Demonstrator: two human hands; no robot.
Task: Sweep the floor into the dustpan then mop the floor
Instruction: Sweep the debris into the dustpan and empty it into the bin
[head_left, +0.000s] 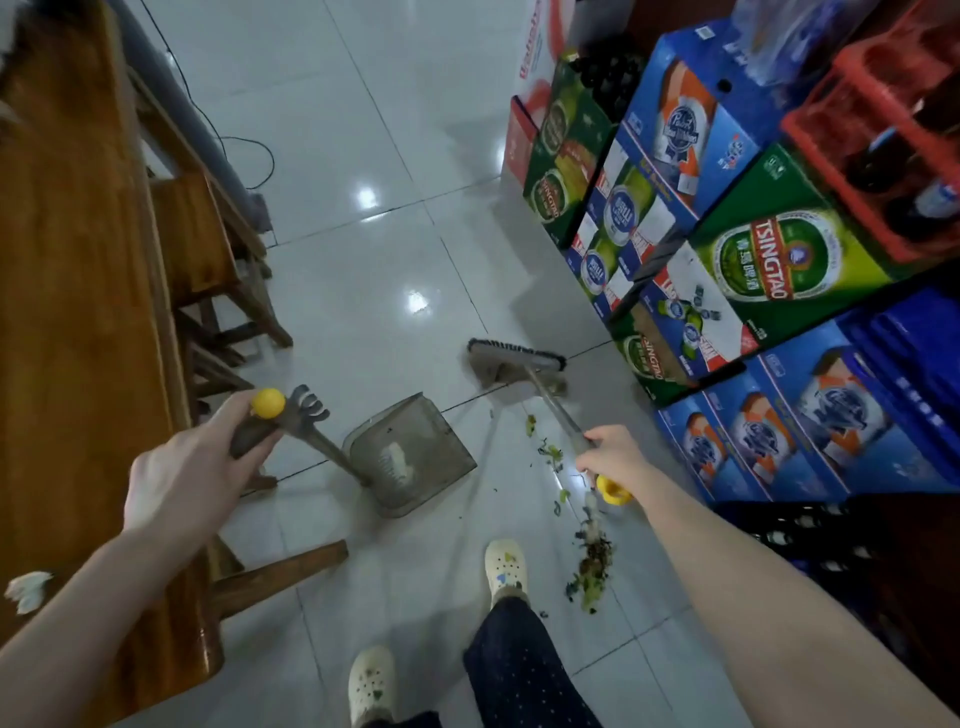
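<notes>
left hand (189, 467) grip: clamped on dustpan (415, 447) handle | right hand (615, 457) grip: clamped on broom (511, 359) handle | debris (597, 557) on floor (363, 291)

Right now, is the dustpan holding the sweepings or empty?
Nearly empty. The dustpan shows only one pale patch inside; the green and brown debris lies on the floor to its right, outside it.

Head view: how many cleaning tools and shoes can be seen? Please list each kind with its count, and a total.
broom: 1
long-handled dustpan: 1
white clogs: 2
Total: 4
</notes>
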